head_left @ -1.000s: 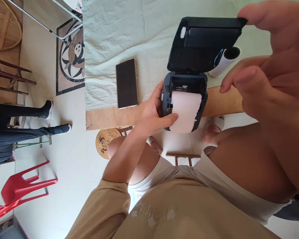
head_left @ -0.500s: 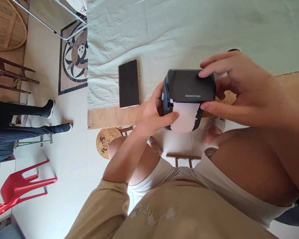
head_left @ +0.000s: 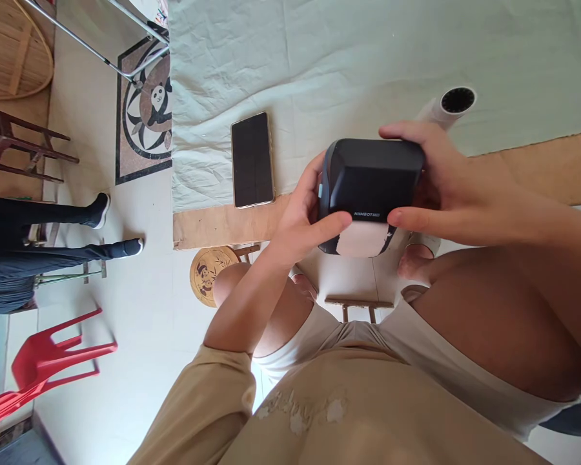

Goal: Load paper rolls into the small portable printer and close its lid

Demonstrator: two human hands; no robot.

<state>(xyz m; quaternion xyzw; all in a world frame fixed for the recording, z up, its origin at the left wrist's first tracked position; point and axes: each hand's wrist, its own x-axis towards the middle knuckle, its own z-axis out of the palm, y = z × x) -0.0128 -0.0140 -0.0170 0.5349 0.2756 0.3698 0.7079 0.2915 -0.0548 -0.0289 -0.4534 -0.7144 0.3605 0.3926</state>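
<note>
A small dark label printer [head_left: 370, 184] sits at the near edge of the table, its lid down. A torn strip of white paper [head_left: 363, 240] sticks out of its front slot. My left hand [head_left: 300, 219] grips the printer's left side, with the thumb lying across the front by the paper. My right hand [head_left: 445, 187] clasps the right side, fingers over the top of the lid and thumb under the front edge. A white paper roll [head_left: 448, 106] with a dark core lies just behind the printer.
A dark phone [head_left: 252, 159] lies face up on the pale cloth [head_left: 319, 64] left of the printer. Bare wooden table edge [head_left: 213, 226] runs along the front. Another person's legs [head_left: 53, 239], a red plastic chair [head_left: 43, 368] and a panda floor tile [head_left: 145, 110] are at the left.
The printer lid was raised by my right hand a second ago; it has come down over the paper roll and is now shut, with both hands clasping the printer.
</note>
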